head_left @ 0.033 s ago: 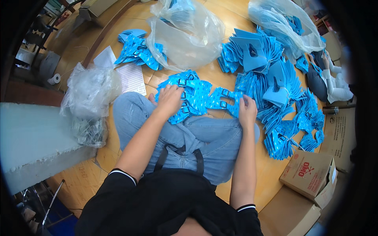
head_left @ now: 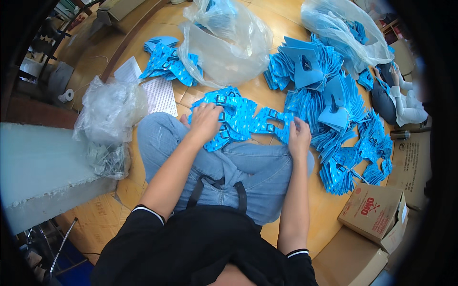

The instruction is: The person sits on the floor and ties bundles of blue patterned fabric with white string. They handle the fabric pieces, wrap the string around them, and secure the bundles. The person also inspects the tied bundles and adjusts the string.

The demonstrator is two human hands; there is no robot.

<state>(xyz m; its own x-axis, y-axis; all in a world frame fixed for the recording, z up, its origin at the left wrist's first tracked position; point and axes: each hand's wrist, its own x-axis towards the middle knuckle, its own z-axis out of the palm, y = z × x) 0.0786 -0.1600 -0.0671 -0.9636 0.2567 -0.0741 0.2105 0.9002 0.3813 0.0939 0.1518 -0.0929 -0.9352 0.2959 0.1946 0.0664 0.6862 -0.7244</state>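
A blue patterned fabric harness piece [head_left: 242, 120] with black buckles lies spread across the floor just beyond my crossed legs, on top of similar pieces at its left. My left hand [head_left: 206, 121] is closed over its left part, fingers curled beside the buckles; the fingertips are partly hidden. At the narrower right end, my right hand [head_left: 299, 136] pinches the edge between thumb and fingers. Close to the right hand stand thick bundles of the same blue pieces [head_left: 334, 114], fanned out and tied together.
Another small blue stack [head_left: 169, 64] lies at far left by printed sheets [head_left: 160, 95]. Clear plastic bags [head_left: 229, 52] hold more blue pieces. Crumpled plastic [head_left: 112, 109] rests on the left, cardboard boxes [head_left: 374, 209] at lower right. Another person [head_left: 408, 102] sits at far right.
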